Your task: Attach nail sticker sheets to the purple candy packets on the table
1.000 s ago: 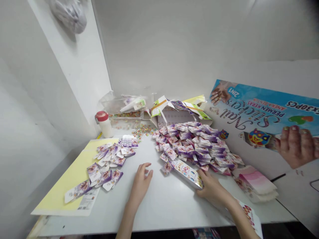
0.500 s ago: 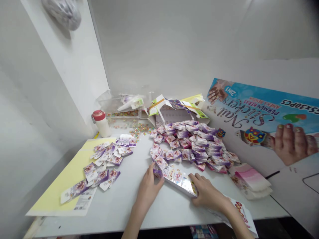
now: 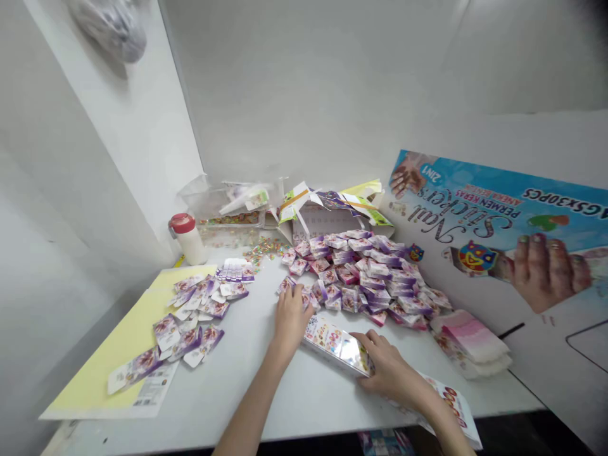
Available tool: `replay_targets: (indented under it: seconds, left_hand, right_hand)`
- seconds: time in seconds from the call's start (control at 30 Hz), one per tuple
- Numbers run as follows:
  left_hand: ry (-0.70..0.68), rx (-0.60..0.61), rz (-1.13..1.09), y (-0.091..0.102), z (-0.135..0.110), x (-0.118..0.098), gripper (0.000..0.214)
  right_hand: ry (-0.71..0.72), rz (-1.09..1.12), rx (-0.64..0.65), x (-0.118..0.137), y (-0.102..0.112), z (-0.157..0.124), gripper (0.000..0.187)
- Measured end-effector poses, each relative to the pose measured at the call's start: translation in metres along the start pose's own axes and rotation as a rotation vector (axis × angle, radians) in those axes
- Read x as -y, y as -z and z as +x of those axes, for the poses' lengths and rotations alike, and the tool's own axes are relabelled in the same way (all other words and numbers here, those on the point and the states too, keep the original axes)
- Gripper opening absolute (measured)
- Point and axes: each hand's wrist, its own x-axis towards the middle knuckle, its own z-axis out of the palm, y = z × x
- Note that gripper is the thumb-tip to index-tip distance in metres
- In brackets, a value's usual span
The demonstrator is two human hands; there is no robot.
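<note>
My right hand (image 3: 387, 367) grips the near right end of a long, narrow white box (image 3: 332, 341), its shiny top printed with coloured nail designs. The box lies slanting on the table. Beyond its left end, my left hand (image 3: 292, 316) reaches over the edge of a heap of small purple-and-white boxes (image 3: 380, 269). Its fingers are apart and touch the boxes there; the fingertips are partly hidden among them. By my right forearm lie printed white sheets (image 3: 449, 399), partly covered by the arm.
At left, small flat cartons (image 3: 185, 342) lie on a yellow sheet (image 3: 109, 354). A red-capped bottle (image 3: 190, 239) stands behind, beside scattered colourful candies (image 3: 263, 250). A large printed carton (image 3: 494, 253) flanks the right, with pink-and-white packets (image 3: 475, 342) before it.
My left hand has left a small purple box at the long box's left end and moved up to the heap. My right hand keeps its grip. The view has shifted slightly.
</note>
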Motion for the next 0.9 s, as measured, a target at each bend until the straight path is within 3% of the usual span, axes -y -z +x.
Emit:
replay_targets:
  seconds: [0.1, 0.23, 0.33, 0.43, 0.57, 0.7, 0.9]
  left_hand:
    - [-0.145, 0.089, -0.073, -0.010, 0.024, 0.001, 0.045]
    - [-0.195, 0.105, -0.066, -0.016, 0.048, 0.002, 0.048]
    - [-0.115, 0.039, -0.011, -0.012, 0.057, 0.005, 0.051]
    - [0.077, -0.005, 0.080, -0.005, 0.054, 0.012, 0.054]
    - [0.262, 0.139, 0.025, 0.003, 0.042, 0.023, 0.083]
    - [0.235, 0.217, -0.104, 0.004, 0.039, 0.030, 0.096]
    - [0.170, 0.125, -0.294, -0.009, 0.056, 0.028, 0.084]
  right_hand:
    - [-0.007, -0.013, 0.024, 0.000, 0.001, 0.001, 0.077]
    - [-0.036, -0.038, 0.056, 0.001, 0.003, 0.002, 0.079]
    - [-0.044, -0.030, 0.051, 0.000, 0.003, 0.001, 0.079]
    - [-0.050, -0.008, 0.037, -0.002, 0.003, -0.001, 0.082]
    - [-0.014, 0.009, -0.004, -0.003, 0.000, -0.003, 0.081]
    - [-0.008, -0.071, -0.078, 0.003, -0.007, 0.002, 0.077]
    - [0.022, -0.160, -0.105, 0.021, -0.014, 0.011, 0.082]
